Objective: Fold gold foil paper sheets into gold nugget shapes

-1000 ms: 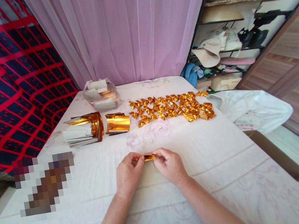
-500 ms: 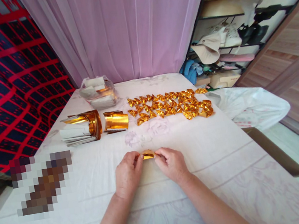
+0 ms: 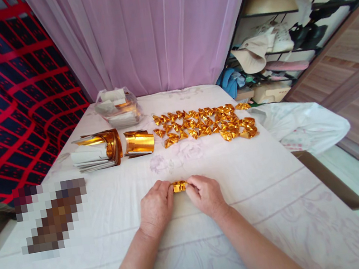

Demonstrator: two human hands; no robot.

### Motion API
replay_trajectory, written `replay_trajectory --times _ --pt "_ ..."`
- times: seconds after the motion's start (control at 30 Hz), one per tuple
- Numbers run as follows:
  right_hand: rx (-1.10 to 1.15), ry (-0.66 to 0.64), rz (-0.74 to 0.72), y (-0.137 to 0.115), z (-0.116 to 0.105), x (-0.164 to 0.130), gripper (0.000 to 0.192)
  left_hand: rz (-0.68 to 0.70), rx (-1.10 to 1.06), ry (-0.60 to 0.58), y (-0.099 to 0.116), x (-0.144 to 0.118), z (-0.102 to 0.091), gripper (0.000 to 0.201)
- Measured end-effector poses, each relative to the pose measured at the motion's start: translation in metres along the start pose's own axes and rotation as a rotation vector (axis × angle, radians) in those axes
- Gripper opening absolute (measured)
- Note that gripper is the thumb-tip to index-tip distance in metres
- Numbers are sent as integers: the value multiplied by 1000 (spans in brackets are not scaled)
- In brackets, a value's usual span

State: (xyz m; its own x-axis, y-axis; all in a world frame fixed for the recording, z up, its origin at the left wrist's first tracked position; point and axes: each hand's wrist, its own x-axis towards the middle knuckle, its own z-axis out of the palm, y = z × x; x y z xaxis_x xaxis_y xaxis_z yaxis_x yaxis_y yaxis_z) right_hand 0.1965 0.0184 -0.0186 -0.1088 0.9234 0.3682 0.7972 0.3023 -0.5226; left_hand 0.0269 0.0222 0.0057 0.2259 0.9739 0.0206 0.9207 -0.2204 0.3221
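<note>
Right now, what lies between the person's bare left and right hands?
A small, shiny, crinkled gold foil piece, its ends pinched by the left hand and the right hand. Shows in the head view.

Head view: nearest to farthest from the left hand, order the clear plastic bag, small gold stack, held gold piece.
1. Held gold piece: at the left hand, to its right.
2. Small gold stack: ahead.
3. Clear plastic bag: farther back and left.
</note>
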Motion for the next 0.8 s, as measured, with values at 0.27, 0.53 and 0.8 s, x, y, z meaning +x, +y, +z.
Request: replay_trajectory --times 0.27,0.53,0.8 --pt "23 6 -11 -2 0 1 25 7 -23 -38 2 -1 -2 25" --pt "25 -20 -49 -3 -1 2 25 -40 -138 19 1 0 0 26" --pt "3 3 -37 -5 -1 1 25 35 -214 7 -4 1 0 28"
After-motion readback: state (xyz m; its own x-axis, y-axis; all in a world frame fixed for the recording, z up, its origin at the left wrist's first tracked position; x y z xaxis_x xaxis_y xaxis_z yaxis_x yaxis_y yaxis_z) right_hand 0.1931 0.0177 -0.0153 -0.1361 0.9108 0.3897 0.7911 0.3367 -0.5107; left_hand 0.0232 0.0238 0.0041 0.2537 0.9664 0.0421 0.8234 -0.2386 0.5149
